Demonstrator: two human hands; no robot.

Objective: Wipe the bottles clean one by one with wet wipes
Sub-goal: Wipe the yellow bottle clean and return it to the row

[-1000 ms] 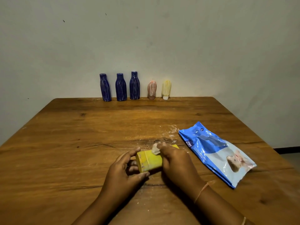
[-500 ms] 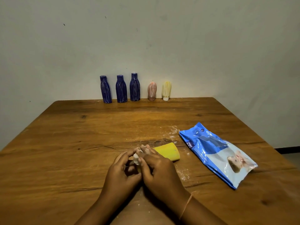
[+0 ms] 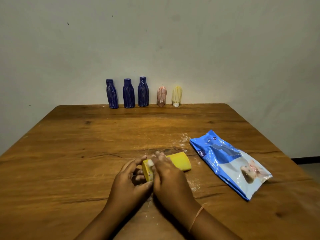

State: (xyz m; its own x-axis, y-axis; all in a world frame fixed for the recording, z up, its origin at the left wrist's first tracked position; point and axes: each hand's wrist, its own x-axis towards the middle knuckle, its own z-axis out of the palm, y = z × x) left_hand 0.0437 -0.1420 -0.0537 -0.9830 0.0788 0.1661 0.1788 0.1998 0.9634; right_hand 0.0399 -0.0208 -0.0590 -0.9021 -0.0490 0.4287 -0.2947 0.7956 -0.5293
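1. 2 hands meet at the near middle of the table (image 3: 86,153), both on 1 yellow bottle (image 3: 181,161) that lies on its side on the wood.
2. The yellow bottle runs from near left to far right. Its flat left end shows between the hands, and its right end pokes out beyond the right hand.
3. The left hand (image 3: 128,181) grips the bottle's left end, with fingers curled over the far side and the thumb pressed to the near side.
4. The right hand (image 3: 170,179) lies over the bottle's middle, touching the left hand. Its fingers curl round a small white wipe (image 3: 150,163) held against the top edge of the left end. The fingertips are blurred.
5. 1 thin thread band (image 3: 197,215) circles the right wrist.
6. White powder (image 3: 194,186) speckles the wood just right of the hands, and more lies farther back near the pack's far corner.
7. 1 blue pack (image 3: 230,163) of wipes lies flat to the right of the yellow bottle, apart from it, angled from far left to near right.
8. 5 more bottles stand upright in a row along the far edge, against the wall (image 3: 225,49). From the left they are the left blue bottle (image 3: 112,94), middle blue bottle (image 3: 128,93), right blue bottle (image 3: 143,92), pink bottle (image 3: 161,96) and cream bottle (image 3: 177,96).
9. The 3 blue ones and the pink one show pale streaks. The cream one stands on a white cap.
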